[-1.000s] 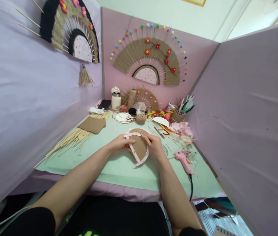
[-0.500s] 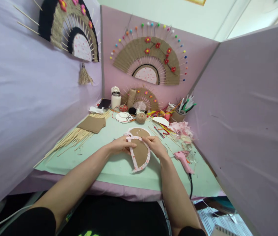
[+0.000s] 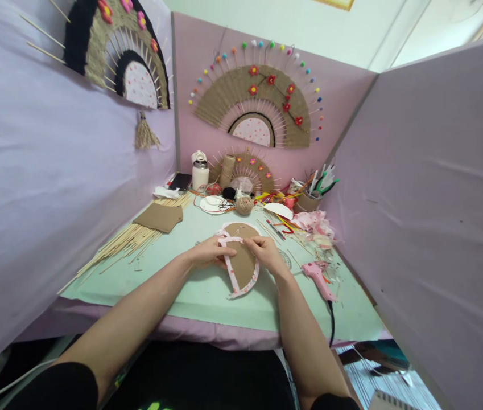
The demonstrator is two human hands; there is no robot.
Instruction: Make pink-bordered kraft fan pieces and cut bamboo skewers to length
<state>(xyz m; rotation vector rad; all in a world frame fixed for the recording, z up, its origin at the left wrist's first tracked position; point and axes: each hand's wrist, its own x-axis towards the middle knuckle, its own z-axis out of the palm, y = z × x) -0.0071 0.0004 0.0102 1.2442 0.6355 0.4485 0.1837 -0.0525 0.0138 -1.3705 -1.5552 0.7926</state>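
A brown cardboard half-disc point(image 3: 243, 262) edged with pink flowered fabric lies on the pale green mat point(image 3: 173, 279) in the middle of the table. My left hand point(image 3: 207, 251) is closed on its upper left edge, fingers pinching the fabric strip. My right hand point(image 3: 267, 253) pinches the same top edge from the right, thumb and fingers pressed together on the fabric. Both hands meet at the straight top edge of the piece. A second brown half-disc point(image 3: 241, 229) lies just behind it.
A pink glue gun point(image 3: 318, 279) with a black cord lies right of my hands. Bamboo sticks point(image 3: 130, 239) and brown cardboard pieces point(image 3: 160, 216) lie at the left. A twine ball point(image 3: 244, 205), bottle point(image 3: 201, 171), tool cup point(image 3: 309, 200) and fabric scraps point(image 3: 318, 226) crowd the back. Purple partition walls close three sides.
The half-disc has turned a little and slid nearer to me, its curved edge now pointing down. My fingers have shifted closer together along its top edge.
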